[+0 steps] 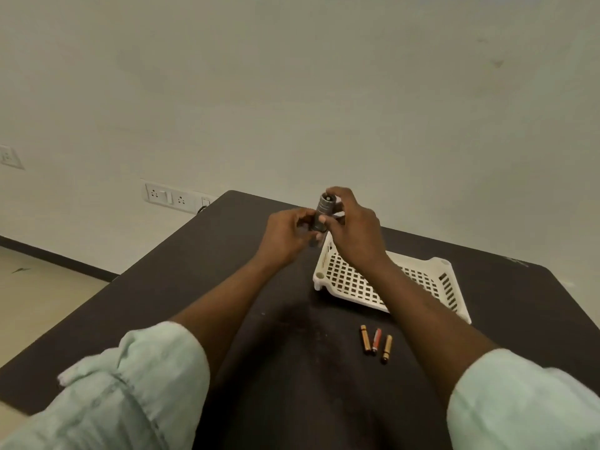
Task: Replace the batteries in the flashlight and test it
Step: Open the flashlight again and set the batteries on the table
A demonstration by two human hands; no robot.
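A dark grey flashlight stands nearly upright above the far part of the dark table, held between both hands. My left hand grips its lower body. My right hand wraps its ribbed upper end, fingertips over the top. Three small batteries lie side by side on the table nearer to me: a gold one, a red one and another gold one. The flashlight's lower end is hidden by my fingers.
A white perforated plastic tray sits on the table under my right forearm. Wall sockets and a switch are on the wall at the left, past the table's far edge. Floor shows at the left.
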